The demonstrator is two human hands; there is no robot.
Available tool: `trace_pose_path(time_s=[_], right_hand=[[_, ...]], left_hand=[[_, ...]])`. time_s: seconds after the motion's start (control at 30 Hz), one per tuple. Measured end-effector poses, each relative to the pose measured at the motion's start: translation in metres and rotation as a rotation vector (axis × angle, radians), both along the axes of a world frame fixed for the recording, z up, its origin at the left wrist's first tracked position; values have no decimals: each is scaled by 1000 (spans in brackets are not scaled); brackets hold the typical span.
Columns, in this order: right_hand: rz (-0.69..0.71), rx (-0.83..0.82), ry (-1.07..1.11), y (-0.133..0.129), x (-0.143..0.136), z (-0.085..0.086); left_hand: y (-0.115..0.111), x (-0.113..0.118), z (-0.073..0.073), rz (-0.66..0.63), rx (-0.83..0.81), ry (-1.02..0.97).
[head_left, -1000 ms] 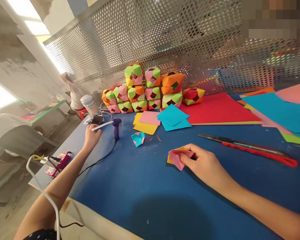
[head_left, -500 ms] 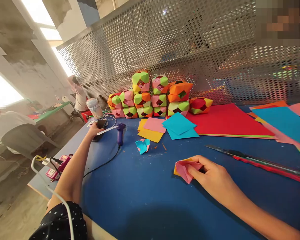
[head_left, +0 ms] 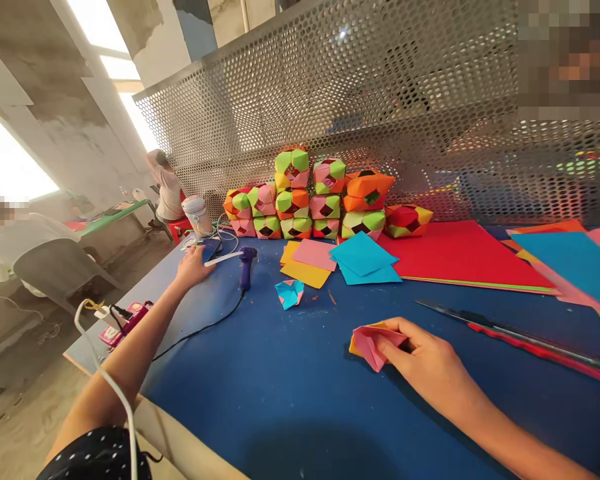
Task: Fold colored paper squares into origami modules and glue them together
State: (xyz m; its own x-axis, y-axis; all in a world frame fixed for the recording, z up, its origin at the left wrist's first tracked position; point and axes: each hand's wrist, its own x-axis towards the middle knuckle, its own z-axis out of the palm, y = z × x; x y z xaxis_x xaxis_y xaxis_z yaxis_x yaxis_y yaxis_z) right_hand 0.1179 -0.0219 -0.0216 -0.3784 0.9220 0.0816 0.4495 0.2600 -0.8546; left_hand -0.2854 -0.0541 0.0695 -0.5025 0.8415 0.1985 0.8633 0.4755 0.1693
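My right hand [head_left: 420, 350] pinches a folded pink and yellow paper piece [head_left: 373, 347] just above the blue table. At the far left of the table, my left hand [head_left: 193, 268] reaches beside a dark phone [head_left: 210, 249]; its fingertips are too small to make out clearly. Right of that hand lies a purple glue gun [head_left: 247, 268] with a white stick at its back. A small folded blue and pink piece [head_left: 289, 293] rests near the middle. Behind it are yellow and pink sheets [head_left: 314, 255] and blue square sheets [head_left: 364, 257].
Stacked paper balls [head_left: 293, 203] stand against a perforated metal screen [head_left: 280, 100]. Red sheets [head_left: 455, 253] lie at the right, with a long cutter [head_left: 520, 337] in front. A white bottle [head_left: 197, 215] and pink power strip [head_left: 125, 323] are left. Two people sit beyond.
My left hand has drawn back slightly from the phone, which now shows more. The view has shifted a little; my right hand still holds the folded piece.
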Motion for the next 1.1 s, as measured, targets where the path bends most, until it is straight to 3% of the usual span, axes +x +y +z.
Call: trace_pose_path(time_s=[0.13,0.23,0.3,0.4,0.5,0.63,0.73,0.87,1.0,1.1], right_hand=[[-21,40,-29,0,0,-2],[-23,54,-32,0,-1,-4],[-17,66,-26,-1,-1,-6],[15,123,-1,-4,-1,-6],[42,196,32,-7,0,-4],[-11,255,71,-6,1,-1],[-56,232,73,-3,1,-2],[-125,264,95,0,0,-8],[-136,336,114,1,-1,-12],[-106,359,158,-1,-2,-10]], left_hand=[[-48,58,-6,-172,-118,50],[-76,116,-14,-399,-221,0],[-80,151,-20,-708,-282,-76],[-65,190,-34,-860,-155,-256],[-41,214,-49,-897,-27,-428],[-22,234,-56,-956,-38,-609],[-16,243,-59,-872,-41,-799],[-6,247,-74,-742,3,-996],[1,252,-86,-701,108,-1080],[1,256,-86,-677,149,-1246]])
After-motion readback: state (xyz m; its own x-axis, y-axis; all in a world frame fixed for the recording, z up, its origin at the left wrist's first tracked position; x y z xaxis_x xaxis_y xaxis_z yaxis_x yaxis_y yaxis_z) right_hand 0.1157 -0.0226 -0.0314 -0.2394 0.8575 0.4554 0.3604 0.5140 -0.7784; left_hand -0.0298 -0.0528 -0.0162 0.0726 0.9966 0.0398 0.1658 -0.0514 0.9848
